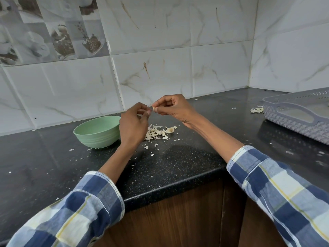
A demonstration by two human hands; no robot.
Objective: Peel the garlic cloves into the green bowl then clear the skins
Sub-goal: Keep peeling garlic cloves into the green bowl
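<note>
Both hands are raised above the black counter (178,163), close together. My right hand (173,107) pinches a small pale garlic clove (154,109) at its fingertips. My left hand (134,124) has its fingers curled toward the same clove and pinches at its skin; the contact is partly hidden. The green bowl (97,131) stands on the counter just left of my left hand; its inside is not visible. A heap of garlic skins and bits (156,133) lies on the counter under the hands.
Small skin flakes (151,154) are scattered over the counter toward the front edge. A grey perforated tray (299,114) sits at the right, with another small clump of skins (256,110) beside it. Tiled walls close off the back and right corner.
</note>
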